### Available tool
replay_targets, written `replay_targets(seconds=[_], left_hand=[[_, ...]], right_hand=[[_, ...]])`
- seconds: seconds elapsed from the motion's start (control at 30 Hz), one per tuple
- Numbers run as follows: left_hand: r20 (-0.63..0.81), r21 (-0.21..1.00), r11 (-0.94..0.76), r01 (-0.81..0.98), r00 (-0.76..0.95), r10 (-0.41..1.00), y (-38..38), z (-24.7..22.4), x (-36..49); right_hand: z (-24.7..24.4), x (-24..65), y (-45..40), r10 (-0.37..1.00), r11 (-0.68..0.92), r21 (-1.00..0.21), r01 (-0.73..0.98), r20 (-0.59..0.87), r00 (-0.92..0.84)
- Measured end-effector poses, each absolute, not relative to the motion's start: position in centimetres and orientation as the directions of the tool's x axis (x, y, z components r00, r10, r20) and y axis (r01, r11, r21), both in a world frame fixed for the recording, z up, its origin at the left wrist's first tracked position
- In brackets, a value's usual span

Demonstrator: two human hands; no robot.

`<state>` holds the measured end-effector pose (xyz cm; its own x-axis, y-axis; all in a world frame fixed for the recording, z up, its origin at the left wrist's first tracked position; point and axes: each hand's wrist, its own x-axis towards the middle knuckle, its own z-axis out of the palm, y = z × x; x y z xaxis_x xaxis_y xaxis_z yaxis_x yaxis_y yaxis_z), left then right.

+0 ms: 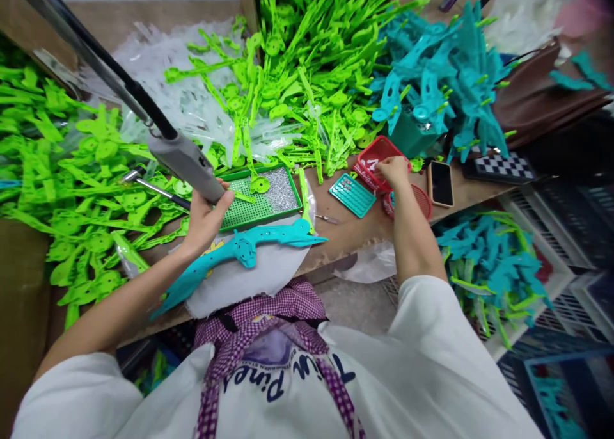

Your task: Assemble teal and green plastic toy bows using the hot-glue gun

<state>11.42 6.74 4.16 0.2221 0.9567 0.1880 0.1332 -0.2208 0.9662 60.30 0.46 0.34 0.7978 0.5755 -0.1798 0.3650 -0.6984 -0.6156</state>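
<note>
The curved teal part (247, 240) lies close in front of me along the near edge of the counter (357, 234), on a pale cloth (283, 266), and my left hand (206, 218) is by far the nearer one to it. Its long axis runs mostly crosswise, climbing gently from one end at my lower left, beside my left forearm, to a thin tip pointing right, with a blocky lug near the middle on the side facing me. From my left fingers, most of it lies to the right and back toward my body; I can't tell whether my wrist touches it. Those fingers are wrapped around the lower end of a grey power driver (182, 164), which slants down from the upper left, its bit hidden behind my hand. Just beyond the part, a green tray (233, 215) with silvery bits (283, 189) sits roughly alongside its length. My right hand (397, 172) is well apart, out past the thin tip and farther from me, its fingers bunched and dipped into a red tray (377, 146) that seems to hold small white pieces (370, 165). Whether they have pinched one I can't tell, since the tips are too small to make out. From those fingers the part lies leftward and back toward me, thin tip nearest.
</note>
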Motion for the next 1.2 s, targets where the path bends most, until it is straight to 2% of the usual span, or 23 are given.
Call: replay_targets(seconds=[0.27,0.33,0.4,0.5,0.6,0.7,0.8,0.9,1.03,1.13,1.2], left_hand=[[0.191,0.964,-0.227,0.141,0.23,0.954,7.0,4.0,10.5],[0.186,0.967,-0.219,0.128,0.225,0.956,7.1,3.8,10.4],[0.178,0.97,-0.208,0.129,0.212,0.961,7.1,3.4,10.5],[0.139,0.975,-0.162,0.153,0.152,0.979,7.3,2.5,10.8],[0.092,0.977,-0.111,0.18,0.114,0.989,7.3,1.8,11.2],[0.09,0.971,-0.118,0.209,0.139,0.986,7.3,1.7,11.0],[0.086,0.977,-0.119,0.179,0.182,0.98,7.5,2.0,10.7],[0.073,0.989,-0.102,0.106,0.248,0.966,8.0,2.2,10.5],[0.101,0.983,-0.138,0.123,0.268,0.958,8.0,2.0,9.5],[0.097,0.929,-0.203,0.309,0.326,0.94,6.8,1.4,7.0],[0.087,0.841,-0.276,0.465,0.387,0.918,5.6,0.8,4.8]], right_hand=[[1.6,59.1,-0.2,0.525,-0.568,-0.773,0.282,-0.077,0.848],[2.8,56.8,-1.0,0.498,-0.475,-0.84,0.263,-0.01,0.867],[3.7,52.4,-2.1,0.524,-0.298,-0.912,0.283,0.091,0.847],[4.1,42.4,-3.5,0.773,-0.087,-0.928,0.362,0.167,0.612],[3.4,32.3,-3.7,0.926,-0.037,-0.916,0.4,0.119,0.358],[3.5,26.3,-2.2,0.966,0.025,-0.912,0.41,0.128,0.226],[5.1,24.4,0.0,0.977,0.11,-0.916,0.386,0.171,0.128],[7.4,24.3,2.1,0.962,0.168,-0.937,0.306,0.224,0.156],[8.3,25.4,2.7,0.938,0.153,-0.974,0.17,0.197,0.286],[6.2,27.4,-0.3,0.937,-0.028,-0.98,0.195,0.042,0.346],[4.0,28.5,-3.1,0.914,-0.187,-0.948,0.259,-0.071,0.4]])
